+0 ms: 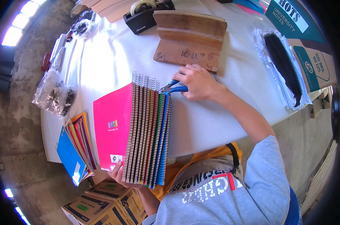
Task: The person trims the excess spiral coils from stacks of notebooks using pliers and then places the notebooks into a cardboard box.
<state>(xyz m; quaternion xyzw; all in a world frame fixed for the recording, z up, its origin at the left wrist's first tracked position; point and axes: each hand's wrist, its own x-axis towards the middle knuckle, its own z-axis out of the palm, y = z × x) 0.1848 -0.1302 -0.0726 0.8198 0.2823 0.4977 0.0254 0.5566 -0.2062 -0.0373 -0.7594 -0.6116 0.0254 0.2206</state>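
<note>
A thick stack of spiral notebooks [112,112] stands with its coil spines turned toward me, a pink cover on the left side. My left hand [119,174] grips the stack from below, its fingers partly hidden behind the notebooks. Loose ends of wire coil [145,80] stick up past the top of the spines. My right hand [200,83] is closed around blue-handled wire cutters [173,89], whose jaws are at the coil ends near the stack's top right corner. Just past that hand, a short piece of coil [216,77] shows beside the wooden stand.
A stepped wooden stand [188,41] and a black tape dispenser [140,22] occupy the table's far side. Black coils on plastic wrapping [282,63] lie right, by a carton [314,63]. More notebooks [70,153] lean at the left edge, near a plastic bag [53,92]. Cartons [98,204] stand below.
</note>
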